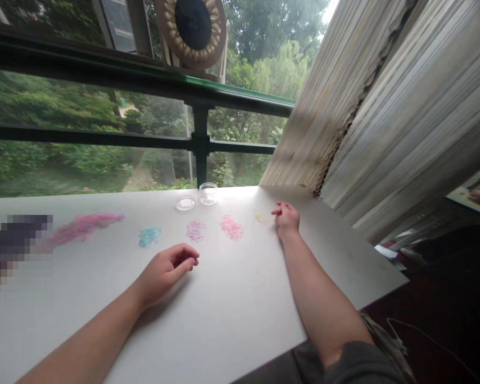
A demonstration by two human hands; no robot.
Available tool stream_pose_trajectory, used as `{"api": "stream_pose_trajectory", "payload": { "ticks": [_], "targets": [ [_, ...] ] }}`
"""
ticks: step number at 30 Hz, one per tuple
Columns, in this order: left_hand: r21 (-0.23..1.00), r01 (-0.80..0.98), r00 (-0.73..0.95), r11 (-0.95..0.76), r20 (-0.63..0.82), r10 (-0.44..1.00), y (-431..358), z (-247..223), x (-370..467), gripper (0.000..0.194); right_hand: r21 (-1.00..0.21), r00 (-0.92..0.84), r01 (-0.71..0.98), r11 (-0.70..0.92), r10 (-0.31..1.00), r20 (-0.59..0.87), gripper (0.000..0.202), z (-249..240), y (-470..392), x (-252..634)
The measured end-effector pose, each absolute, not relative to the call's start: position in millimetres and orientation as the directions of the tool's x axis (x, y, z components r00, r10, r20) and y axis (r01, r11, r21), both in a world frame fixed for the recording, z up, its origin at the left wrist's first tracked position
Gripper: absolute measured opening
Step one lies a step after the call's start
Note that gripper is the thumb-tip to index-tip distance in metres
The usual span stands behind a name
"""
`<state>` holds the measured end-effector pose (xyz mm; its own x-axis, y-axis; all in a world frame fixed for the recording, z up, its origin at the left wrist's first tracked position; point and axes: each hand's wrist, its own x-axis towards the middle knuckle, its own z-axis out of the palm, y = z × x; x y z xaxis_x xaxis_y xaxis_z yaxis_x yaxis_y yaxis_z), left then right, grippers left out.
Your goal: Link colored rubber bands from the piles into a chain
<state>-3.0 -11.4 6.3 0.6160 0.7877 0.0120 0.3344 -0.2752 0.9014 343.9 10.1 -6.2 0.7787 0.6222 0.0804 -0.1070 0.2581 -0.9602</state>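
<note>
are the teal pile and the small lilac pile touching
Apart: the head view shows white tabletop between the teal pile and the small lilac pile.

no legible text, labels, numbers or signs

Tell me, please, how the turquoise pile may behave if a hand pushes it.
The turquoise pile would probably spread apart rather than slide whole, since it looks loosely heaped. It is likely light and floppy, because its strands look thin and curved.
</note>
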Motion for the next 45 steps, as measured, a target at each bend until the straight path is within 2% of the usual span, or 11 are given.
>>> {"api": "stream_pose_trajectory", "payload": {
  "ticks": [7,13,16,19,23,28,30,34,39,45],
  "targets": [
    [0.906,0.320,0.612,-0.279,0.027,0.790,-10,3,-3,0.020,-0.901,0.722,-0.300,0.314,0.692,0.001,0.032,2,2,344],
    [0.889,0.339,0.601,-0.307,0.046,0.798,-10,2,-4,0.020,-0.836,0.619,-0.450,0.313,0.785,-0.039,0.036,6,-1,339],
    [0.842,0.393,0.564,-0.369,0.097,0.820,-11,8,5,0.022,-0.799,0.585,-0.509,0.320,0.810,-0.048,0.037,6,-2,335],
    [0.755,0.455,0.556,-0.473,0.174,0.813,-11,23,37,0.023,-0.763,0.563,-0.556,0.330,0.825,-0.054,0.037,5,-1,331],
    [0.679,0.419,0.645,-0.603,0.245,0.724,0,44,108,0.025,-0.724,0.538,-0.600,0.340,0.841,-0.050,0.037,8,-1,332],
    [0.615,0.438,0.668,-0.656,0.267,0.695,21,43,188,0.048,-0.696,0.485,-0.641,0.324,0.874,-0.040,0.038,13,-1,336],
    [0.589,0.444,0.685,-0.676,0.264,0.679,28,37,204,0.044,-0.692,0.463,-0.652,0.309,0.886,-0.041,0.038,13,-1,335],
    [0.538,0.456,0.701,-0.709,0.274,0.659,38,29,214,0.020,-0.703,0.440,-0.651,0.287,0.897,-0.041,0.038,12,4,334],
    [0.436,0.582,0.661,-0.686,0.237,0.712,53,30,212,0.020,-0.757,0.453,-0.586,0.289,0.892,-0.010,0.036,9,7,343],
    [0.319,0.724,0.597,-0.611,0.155,0.787,67,28,206,0.018,-0.841,0.577,-0.418,0.344,0.815,0.046,0.025,0,9,360]
  ]
}}
